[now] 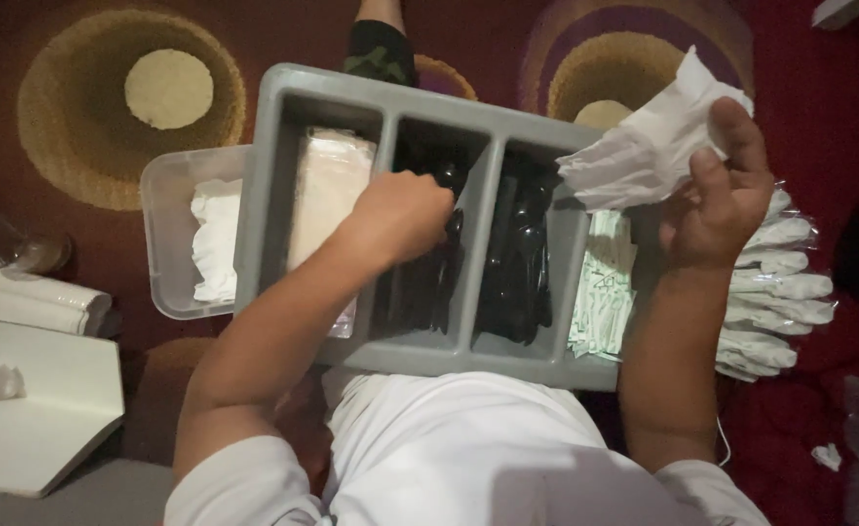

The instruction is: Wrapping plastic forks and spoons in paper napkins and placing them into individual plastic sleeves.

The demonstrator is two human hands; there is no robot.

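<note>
The left hand (402,216) reaches clenched among black plastic cutlery (517,263) in the grey divided tray (283,136), while the right hand (722,200) grasps a white paper napkin (644,146) beside clear-wrapped white packets (775,292).

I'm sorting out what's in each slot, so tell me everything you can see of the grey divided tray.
The grey tray looks like moulded plastic, rectangular, with four long compartments. It sits tilted across the person's lap, above the red patterned carpet. From the left, the slots hold clear packets, black plastic cutlery, more black cutlery and small paper sachets. The left hand reaches into the second slot. A clear tub lies partly under its left end.
</note>
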